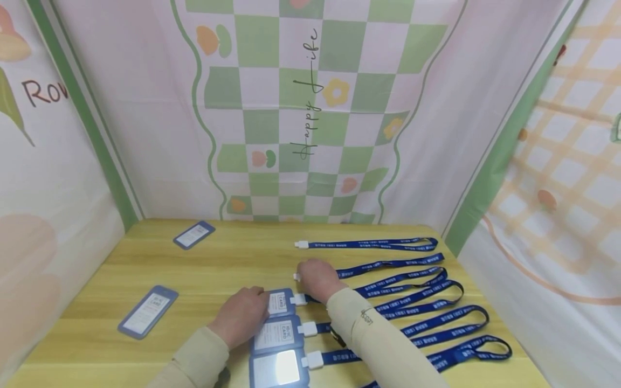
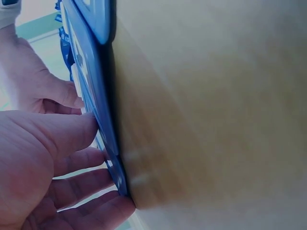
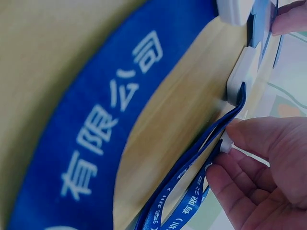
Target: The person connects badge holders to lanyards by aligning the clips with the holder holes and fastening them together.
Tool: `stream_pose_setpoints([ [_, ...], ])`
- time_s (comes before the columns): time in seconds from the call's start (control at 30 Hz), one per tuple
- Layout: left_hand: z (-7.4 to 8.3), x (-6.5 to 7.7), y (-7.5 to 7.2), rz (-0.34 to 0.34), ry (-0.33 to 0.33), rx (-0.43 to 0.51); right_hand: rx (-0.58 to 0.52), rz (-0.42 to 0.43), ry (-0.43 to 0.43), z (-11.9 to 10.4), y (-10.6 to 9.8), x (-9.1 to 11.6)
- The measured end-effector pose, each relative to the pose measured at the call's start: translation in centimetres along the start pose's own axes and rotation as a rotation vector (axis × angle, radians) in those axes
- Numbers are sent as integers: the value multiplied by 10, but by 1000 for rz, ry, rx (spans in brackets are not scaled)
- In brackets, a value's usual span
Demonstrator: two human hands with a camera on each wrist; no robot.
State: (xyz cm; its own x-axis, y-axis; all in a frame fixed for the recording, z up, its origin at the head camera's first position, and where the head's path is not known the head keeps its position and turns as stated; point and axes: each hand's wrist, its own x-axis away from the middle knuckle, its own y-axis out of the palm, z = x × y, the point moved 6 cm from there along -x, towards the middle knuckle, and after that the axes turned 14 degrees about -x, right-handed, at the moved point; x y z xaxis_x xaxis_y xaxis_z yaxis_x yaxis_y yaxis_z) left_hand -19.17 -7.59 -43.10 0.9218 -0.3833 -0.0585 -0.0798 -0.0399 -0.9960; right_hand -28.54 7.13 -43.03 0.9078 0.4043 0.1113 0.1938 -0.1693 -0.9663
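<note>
Blue badge holders with white card inserts lie in a column at the front: a top one (image 1: 278, 303), a middle one (image 1: 276, 335) and a near one (image 1: 262, 371). My left hand (image 1: 241, 316) holds the top holder at its left side, with the thumb (image 2: 79, 132) and fingers at its edge. Each of these holders joins a white clip on a blue printed lanyard. Just beyond the top holder, my right hand (image 1: 317, 279) pinches the white clip (image 3: 226, 143) of a separate lanyard (image 1: 388, 264) between thumb and fingers.
Two loose badge holders lie on the left, one near (image 1: 148, 312) and one far (image 1: 194, 235). At the back, another lanyard (image 1: 368, 244) with a white clip (image 1: 302, 244) stretches across the wooden table (image 1: 233, 242). Looped lanyards (image 1: 451, 326) cover the right side. Patterned curtains (image 1: 301, 129) enclose the table.
</note>
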Motion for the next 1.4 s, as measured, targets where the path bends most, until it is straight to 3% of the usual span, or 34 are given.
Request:
stream_pose_setpoints([
  [0.33, -2, 3, 0, 17, -6, 14, -11, -2, -4, -1, 1, 0],
  [0.63, -11, 7, -8, 12, -15, 14, -44, -34, 55, 3, 3, -3],
  [0.9, -33, 17, -10, -38, -95, 61, -49, -48, 65, 3, 3, -3],
  [1.27, -68, 37, -14, 17, -116, -9, -37, -34, 51, 4, 3, -3],
  [1.4, -82, 45, -16, -13, -149, 12, -31, -34, 48, 4, 4, -3],
])
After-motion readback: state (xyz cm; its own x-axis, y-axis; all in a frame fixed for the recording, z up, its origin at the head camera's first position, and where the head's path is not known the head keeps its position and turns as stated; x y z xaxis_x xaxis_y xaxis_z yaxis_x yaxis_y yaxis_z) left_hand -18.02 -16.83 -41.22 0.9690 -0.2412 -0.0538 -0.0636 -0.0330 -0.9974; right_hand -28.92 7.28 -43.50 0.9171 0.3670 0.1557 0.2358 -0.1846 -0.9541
